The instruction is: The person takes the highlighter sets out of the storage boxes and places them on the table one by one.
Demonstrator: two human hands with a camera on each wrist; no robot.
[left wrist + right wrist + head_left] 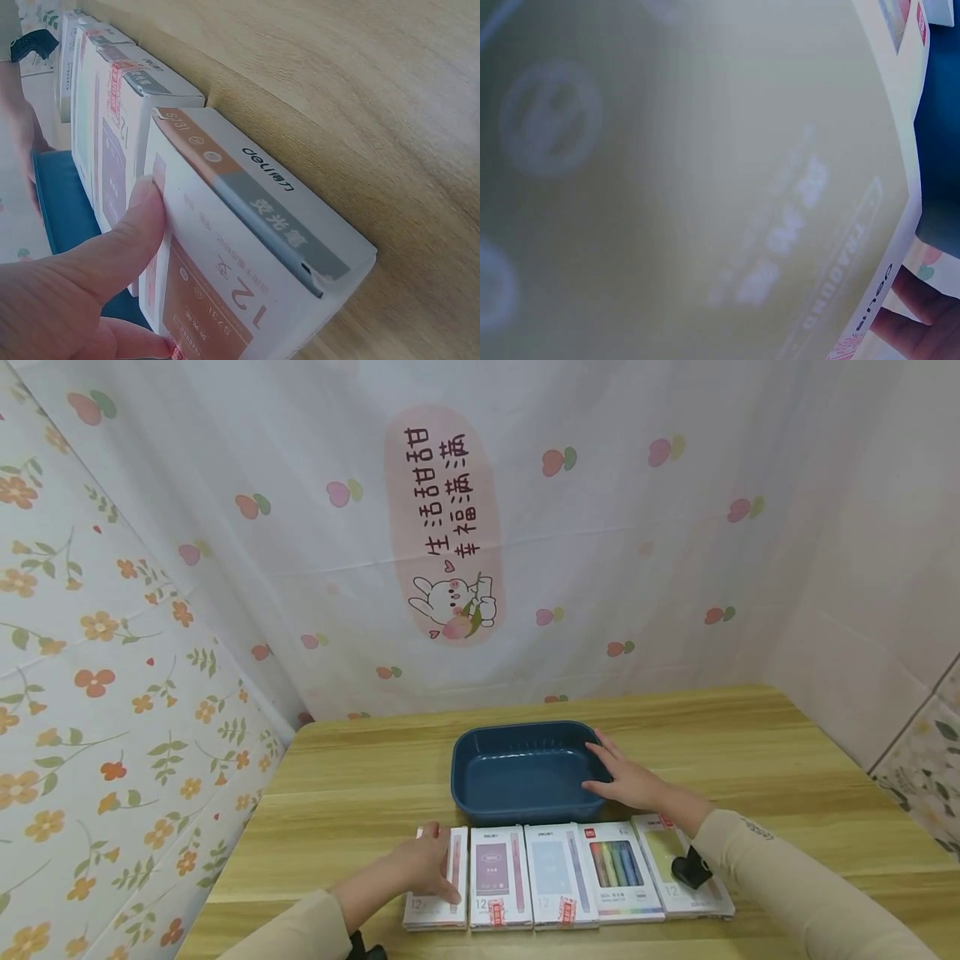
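Observation:
A row of several white boxes lies in front of a dark blue plastic basin [528,777]. My left hand [423,864] is over the leftmost one, a highlighter box [255,217] with a brown and grey label. Its thumb [142,217] rests near the edge facing the neighbouring box, and another fingertip touches farther along; the remaining fingers are hidden. My right hand [626,777] rests with spread fingers on the basin's right rim, the thumb over the inside. In the right wrist view, a pale yellow-green box [705,180] fills most of the frame, with fingers [907,322] beyond its edge.
Beside the highlighter box lie a purple-labelled box [492,868], a light-blue-labelled box [551,864] and a box with a window showing coloured sticks [617,864]. The wooden table [360,777] meets a hanging patterned cloth [622,568] at the back.

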